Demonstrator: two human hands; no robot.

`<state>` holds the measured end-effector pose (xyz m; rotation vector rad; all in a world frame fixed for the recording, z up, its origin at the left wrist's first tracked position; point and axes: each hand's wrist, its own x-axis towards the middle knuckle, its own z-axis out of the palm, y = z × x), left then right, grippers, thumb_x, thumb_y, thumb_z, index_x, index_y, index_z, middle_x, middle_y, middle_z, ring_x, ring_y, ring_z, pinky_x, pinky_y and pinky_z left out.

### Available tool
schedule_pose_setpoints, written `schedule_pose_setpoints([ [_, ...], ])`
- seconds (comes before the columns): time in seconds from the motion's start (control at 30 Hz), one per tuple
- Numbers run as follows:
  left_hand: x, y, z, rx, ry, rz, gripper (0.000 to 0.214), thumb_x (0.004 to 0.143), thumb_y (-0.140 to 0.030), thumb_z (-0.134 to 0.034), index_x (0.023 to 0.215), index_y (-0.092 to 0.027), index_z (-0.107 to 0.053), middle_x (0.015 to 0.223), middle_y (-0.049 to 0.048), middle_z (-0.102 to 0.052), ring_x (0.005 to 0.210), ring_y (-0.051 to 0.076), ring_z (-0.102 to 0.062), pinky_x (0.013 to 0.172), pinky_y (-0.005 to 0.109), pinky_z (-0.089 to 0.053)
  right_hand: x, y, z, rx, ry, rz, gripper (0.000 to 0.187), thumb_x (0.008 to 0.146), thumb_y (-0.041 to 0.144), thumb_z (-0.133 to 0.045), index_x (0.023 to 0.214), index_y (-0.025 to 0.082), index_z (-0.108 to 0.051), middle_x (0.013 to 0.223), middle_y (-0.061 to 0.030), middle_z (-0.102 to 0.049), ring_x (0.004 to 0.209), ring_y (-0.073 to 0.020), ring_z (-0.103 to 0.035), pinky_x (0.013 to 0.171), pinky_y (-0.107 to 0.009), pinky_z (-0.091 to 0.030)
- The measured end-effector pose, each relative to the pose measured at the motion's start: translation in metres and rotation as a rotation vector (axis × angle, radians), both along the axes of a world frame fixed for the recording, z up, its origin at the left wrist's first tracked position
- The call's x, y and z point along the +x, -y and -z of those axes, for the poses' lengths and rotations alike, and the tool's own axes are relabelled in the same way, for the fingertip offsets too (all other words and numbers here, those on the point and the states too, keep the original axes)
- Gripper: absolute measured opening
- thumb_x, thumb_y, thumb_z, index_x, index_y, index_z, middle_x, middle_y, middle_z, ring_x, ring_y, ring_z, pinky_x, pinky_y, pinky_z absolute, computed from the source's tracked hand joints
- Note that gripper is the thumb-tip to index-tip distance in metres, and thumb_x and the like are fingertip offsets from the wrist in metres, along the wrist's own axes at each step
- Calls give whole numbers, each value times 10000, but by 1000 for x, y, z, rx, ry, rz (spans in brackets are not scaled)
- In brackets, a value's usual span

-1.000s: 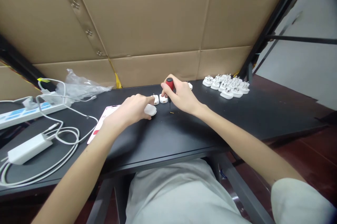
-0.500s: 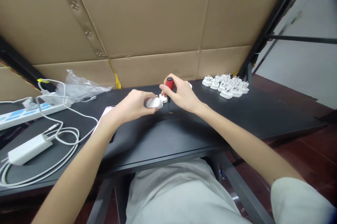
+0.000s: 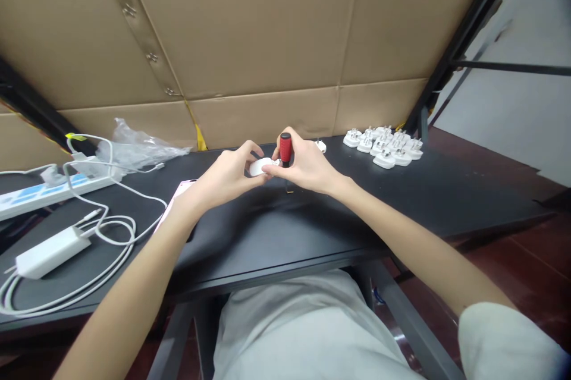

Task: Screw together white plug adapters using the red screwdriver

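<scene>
Plug adapters [image 3: 381,145] beside cardboard sheeting [image 3: 263,29]

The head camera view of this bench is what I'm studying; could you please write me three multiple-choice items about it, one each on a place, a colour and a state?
1. Where do the white plugs lie?
A. On the bench, right of the hands
B. On the floor
C. In the plastic bag

2. What colour is the screwdriver handle?
A. Blue
B. Red
C. Yellow

3. What is the right hand doing?
A. Lying open and empty
B. Resting on the power strip
C. Gripping the screwdriver

1: A, they stand in a cluster on the black bench top.
2: B, red shows below its black end.
3: C, its fingers close around the handle, beside the white plastic piece in the left hand.
</scene>
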<state>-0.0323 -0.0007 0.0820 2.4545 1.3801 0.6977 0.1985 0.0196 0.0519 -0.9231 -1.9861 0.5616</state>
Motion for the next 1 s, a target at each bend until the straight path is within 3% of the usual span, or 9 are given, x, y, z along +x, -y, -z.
schedule_pose_setpoints([
  [0.13, 0, 1, -1, -18, 34, 12, 481, 890, -547, -757, 1171, -270, -483, 1007, 53, -850, 827, 262, -768, 765, 346, -528, 0, -1, -1, 9, 14, -10, 517, 803, 537, -891, 961, 296, -463, 1104, -24, -828, 849, -255, -733, 818, -420, -545],
  [0.3, 1, 2, -4, -18, 68, -7, 483, 881, -564, -772, 1107, -276, -456, 1006, 38, -841, 773, 224, -736, 742, 325, -526, 3, -4, 1, 1, -1, -51, 498, 857, 554, -859, 943, 292, -444, 1173, -35, -847, 939, -266, -768, 845, -414, -543],
  [0.57, -2, 5, -8, 34, 69, 8, 492, 898, -611, -802, 1062, -275, -481, 986, 14, -839, 784, 213, -746, 781, 318, -534, 5, -8, 2, -1, -31, -55, 514, 931, 643, -800, 908, 289, -428, 1156, -30, -861, 857, -241, -721, 797, -385, -502],
  [0.87, -2, 6, -10, 17, 128, 41, 538, 980, -722, -706, 1249, -265, -619, 1062, 49, -861, 870, 225, -771, 751, 304, -566, 7, -8, 1, 4, -81, -47, 544, 923, 716, -787, 919, 291, -448, 1180, -48, -856, 883, -255, -756, 832, -414, -560],
  [1.0, -4, 4, -11, -28, 153, 59, 548, 997, -754, -677, 1231, -259, -683, 1034, 49, -848, 802, 210, -753, 709, 296, -571, 6, -8, 0, 9, -85, -45, 568, 925, 735, -777, 902, 292, -422, 1170, -48, -861, 884, -250, -746, 843, -410, -554],
])
